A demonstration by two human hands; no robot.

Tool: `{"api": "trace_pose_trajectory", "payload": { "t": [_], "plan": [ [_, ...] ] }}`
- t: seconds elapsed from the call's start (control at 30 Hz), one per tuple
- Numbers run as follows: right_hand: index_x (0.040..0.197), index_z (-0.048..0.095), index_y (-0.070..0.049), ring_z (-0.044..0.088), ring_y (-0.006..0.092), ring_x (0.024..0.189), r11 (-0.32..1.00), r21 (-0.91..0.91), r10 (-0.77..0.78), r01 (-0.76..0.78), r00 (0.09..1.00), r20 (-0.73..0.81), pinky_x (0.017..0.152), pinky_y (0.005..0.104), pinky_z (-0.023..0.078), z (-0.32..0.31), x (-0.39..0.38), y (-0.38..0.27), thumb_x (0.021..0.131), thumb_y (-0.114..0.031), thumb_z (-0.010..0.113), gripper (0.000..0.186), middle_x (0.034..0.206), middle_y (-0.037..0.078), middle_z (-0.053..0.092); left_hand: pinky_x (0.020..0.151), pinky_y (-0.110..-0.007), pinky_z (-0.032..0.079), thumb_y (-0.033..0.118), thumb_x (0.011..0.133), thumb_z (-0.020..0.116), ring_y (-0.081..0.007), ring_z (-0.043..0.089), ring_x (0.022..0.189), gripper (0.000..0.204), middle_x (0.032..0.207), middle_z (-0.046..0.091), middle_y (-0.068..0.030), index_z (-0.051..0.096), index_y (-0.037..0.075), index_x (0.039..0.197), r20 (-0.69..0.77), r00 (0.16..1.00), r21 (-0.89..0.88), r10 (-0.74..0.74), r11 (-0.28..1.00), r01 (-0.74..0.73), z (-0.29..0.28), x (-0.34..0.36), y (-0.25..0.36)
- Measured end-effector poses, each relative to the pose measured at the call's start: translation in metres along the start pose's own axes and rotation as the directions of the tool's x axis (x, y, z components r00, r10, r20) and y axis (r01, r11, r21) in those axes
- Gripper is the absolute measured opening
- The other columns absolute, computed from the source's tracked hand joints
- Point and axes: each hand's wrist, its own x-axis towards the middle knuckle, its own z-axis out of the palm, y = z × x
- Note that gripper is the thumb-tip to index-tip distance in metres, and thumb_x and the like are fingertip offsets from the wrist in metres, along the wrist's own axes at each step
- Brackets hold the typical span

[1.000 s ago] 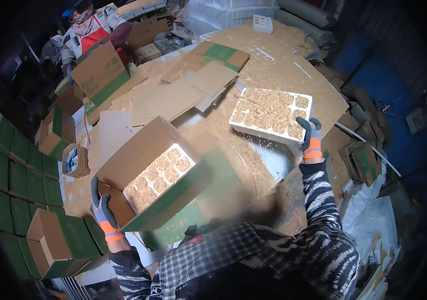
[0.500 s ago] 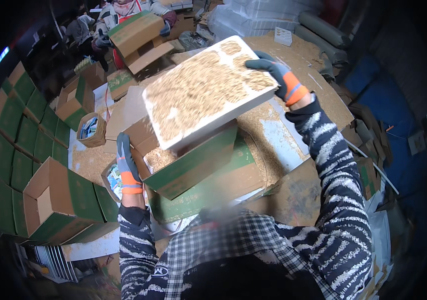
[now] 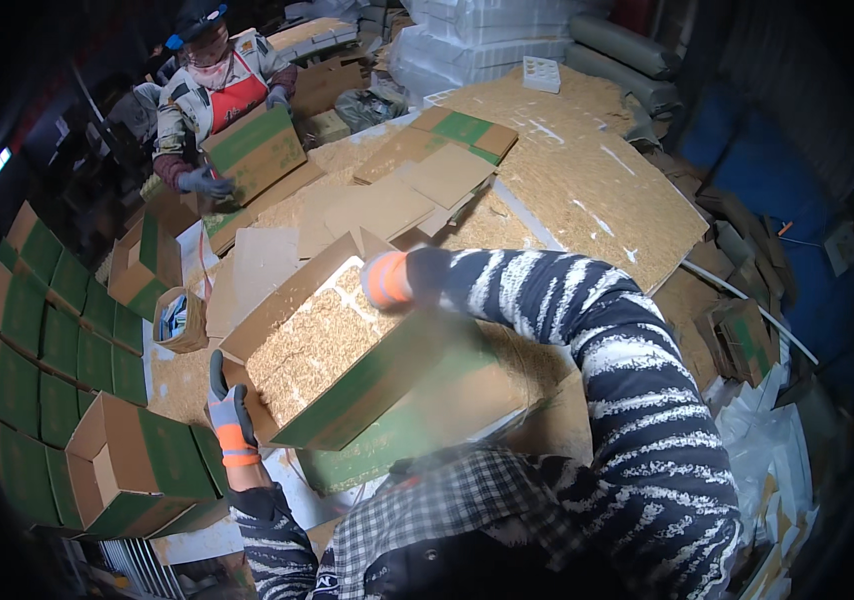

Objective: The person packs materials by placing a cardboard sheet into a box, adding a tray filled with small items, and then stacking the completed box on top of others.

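Observation:
An open cardboard box (image 3: pixel 347 390) with a green band sits tilted before me. In it lies a white foam tray (image 3: pixel 355 275), largely covered in pale shavings (image 3: pixel 302 345). My left hand (image 3: pixel 231 410), in a grey and orange glove, grips the box's left end. My right hand (image 3: pixel 394 280) reaches to the tray's far right end; its fingers are hidden behind cuff and box. A flat green-and-brown cardboard piece (image 3: pixel 377 460) lies below the box.
A co-worker in a red apron (image 3: pixel 232 95) handles another box (image 3: pixel 252 155). Green boxes (image 3: pixel 27 320) stack at left, beside an open box (image 3: pixel 147 470) and basket (image 3: pixel 182 320). Flattened cardboard (image 3: pixel 367 205), a shavings heap (image 3: pixel 587 170) and a white pipe (image 3: pixel 747 310) lie around.
My right hand carried a shavings-filled tray from the right, over the box, and down into it. My left hand stayed at the box's end. The co-worker's box moved.

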Motion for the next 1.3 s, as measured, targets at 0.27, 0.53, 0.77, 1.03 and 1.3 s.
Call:
{"api": "trace_pose_trajectory", "payload": {
  "t": [0.27, 0.53, 0.77, 1.03, 1.3],
  "plan": [
    [0.117, 0.056, -0.014, 0.062, 0.0346, 0.082, 0.922, 0.295, 0.095, 0.249, 0.595, -0.798, 0.071, 0.045, 0.049, 0.01, 0.01, 0.031, 0.085, -0.02, 0.055, 0.032, 0.089, 0.011, 0.066, 0.1, -0.025, 0.034, -0.008, 0.069, 0.043, -0.017, 0.037, 0.13, 0.072, 0.144, 0.039, -0.0111, 0.039, 0.002, 0.14, -0.07, 0.987, -0.012, -0.146, 0.989, 0.146, 0.001, -0.011, 0.023],
    [0.139, 0.037, -0.012, 0.023, 0.0386, 0.137, 0.773, 0.195, 0.627, -0.604, 0.678, -0.385, 0.108, 0.0539, 0.021, 0.223, 0.056, 0.237, 0.075, -0.015, 0.057, 0.067, 0.148, 0.012, 0.03, 0.109, -0.029, 0.027, 0.001, 0.073, 0.052, -0.0201, 0.035, 0.133, 0.065, 0.14, 0.043, -0.0123, 0.04, -0.002, 0.137, -0.088, 0.994, 0.067, -0.064, 0.995, 0.07, 0.013, -0.01, 0.032],
    [0.124, 0.055, -0.015, 0.049, 0.0242, 0.119, 0.903, 0.195, 0.427, -0.383, 0.752, -0.502, 0.101, 0.0371, 0.037, 0.252, 0.044, 0.234, 0.082, -0.005, 0.046, 0.044, 0.128, 0.006, 0.055, 0.105, -0.036, 0.034, 0.014, 0.092, 0.054, -0.0272, 0.043, 0.127, 0.047, 0.136, 0.045, -0.0152, 0.042, -0.002, 0.134, -0.045, 0.945, 0.567, 0.324, 0.787, -0.243, 0.007, -0.048, 0.013],
    [0.1, 0.068, -0.013, 0.061, 0.0322, 0.096, 0.846, 0.403, 0.498, -0.349, 0.788, -0.363, 0.082, 0.041, 0.049, 0.191, 0.024, 0.256, 0.078, -0.014, 0.062, 0.023, 0.098, 0.014, 0.066, 0.088, -0.033, 0.047, 0.025, 0.076, 0.068, -0.0242, 0.06, 0.101, 0.041, 0.109, 0.064, -0.0113, 0.061, 0.008, 0.112, -0.296, 0.887, 0.421, -0.355, 0.785, 0.455, -0.097, -0.044, -0.151],
    [0.114, 0.064, -0.016, 0.058, 0.0325, 0.103, 0.796, 0.414, 0.599, -0.44, 0.485, -0.637, 0.087, 0.0381, 0.046, 0.12, -0.031, 0.238, 0.083, -0.005, 0.056, 0.033, 0.108, 0.013, 0.063, 0.093, -0.039, 0.042, 0.03, 0.07, 0.073, -0.0308, 0.051, 0.11, 0.04, 0.125, 0.05, -0.0106, 0.064, 0.015, 0.106, -0.045, 0.992, 0.927, -0.115, 0.366, 0.085, -0.056, 0.007, -0.149]
  ]
}}
